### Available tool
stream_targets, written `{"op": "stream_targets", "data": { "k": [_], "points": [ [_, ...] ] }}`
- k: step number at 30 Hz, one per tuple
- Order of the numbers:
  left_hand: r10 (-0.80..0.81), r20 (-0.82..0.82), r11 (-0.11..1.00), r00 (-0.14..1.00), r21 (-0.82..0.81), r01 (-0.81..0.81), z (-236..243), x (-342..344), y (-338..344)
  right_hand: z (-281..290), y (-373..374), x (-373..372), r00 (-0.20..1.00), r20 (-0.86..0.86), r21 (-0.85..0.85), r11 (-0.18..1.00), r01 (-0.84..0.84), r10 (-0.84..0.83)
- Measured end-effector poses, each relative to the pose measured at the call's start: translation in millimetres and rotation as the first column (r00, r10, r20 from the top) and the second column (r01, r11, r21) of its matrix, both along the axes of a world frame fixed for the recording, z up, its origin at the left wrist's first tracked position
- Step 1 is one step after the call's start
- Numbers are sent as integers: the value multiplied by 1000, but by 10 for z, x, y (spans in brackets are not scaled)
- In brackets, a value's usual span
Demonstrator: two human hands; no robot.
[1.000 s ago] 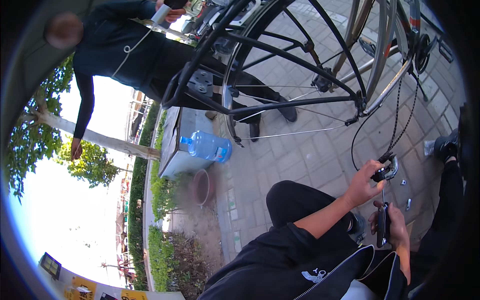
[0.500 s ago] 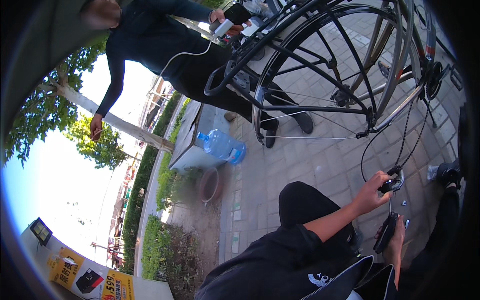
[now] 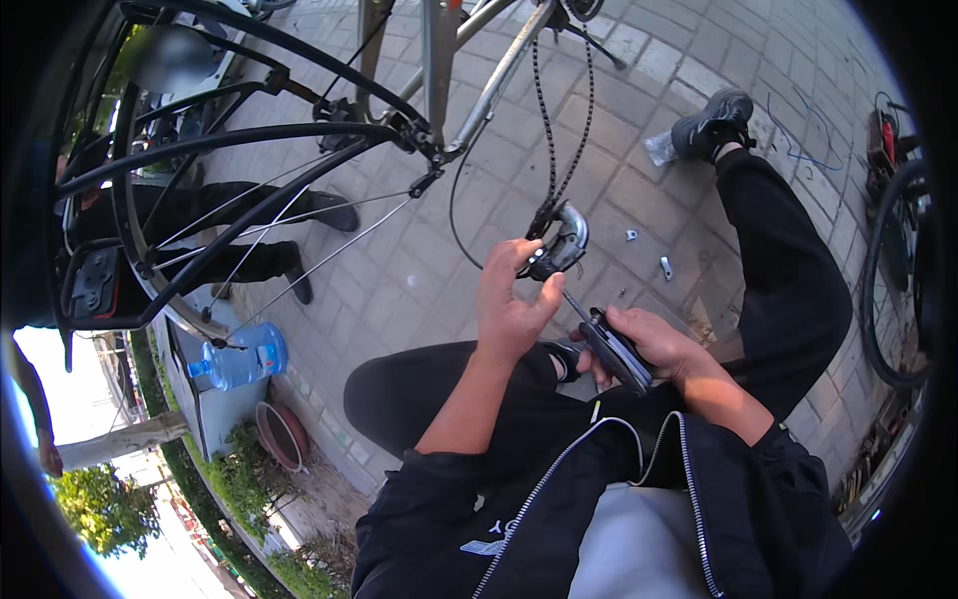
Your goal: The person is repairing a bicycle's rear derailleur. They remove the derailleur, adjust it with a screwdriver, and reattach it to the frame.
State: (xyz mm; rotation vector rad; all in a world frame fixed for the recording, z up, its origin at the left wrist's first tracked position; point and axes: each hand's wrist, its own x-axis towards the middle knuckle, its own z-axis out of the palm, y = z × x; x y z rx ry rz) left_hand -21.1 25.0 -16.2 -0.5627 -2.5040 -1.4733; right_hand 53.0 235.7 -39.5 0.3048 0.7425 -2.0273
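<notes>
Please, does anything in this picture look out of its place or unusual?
Yes. The bicycle chain hangs in a long loop away from the frame, and the gear changer on it is in the left hand, apart from the frame. Also, small silvery pieces lie loose on the paving.

The derailleur (image 3: 572, 246) is silver and black; the folding tool (image 3: 619, 353), black and grey. Grey-beige paving (image 3: 634, 198) shows a brick pattern; near its left edge, the jug (image 3: 247, 359) is translucent blue, the pot (image 3: 281, 436) reddish-brown.
</notes>
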Motion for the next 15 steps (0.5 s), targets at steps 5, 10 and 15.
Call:
{"op": "stream_targets", "data": {
  "k": [5, 10, 15],
  "points": [
    [-8, -9, 998, 1000, 70, 9, -18, 13, 77, 37, -82, 131, 956, -293, 407, 905, 122, 3],
    [-40, -9, 985, 999, 168, 41, -53, 4, 76, -113, -281, 248, 964, 265, -596, 791, 140, 29],
    [-32, 12, 994, 999, 105, 31, -71, 4, -37, 431, -197, 145, 957, -257, 343, 913, 220, -134]
  ]
}}
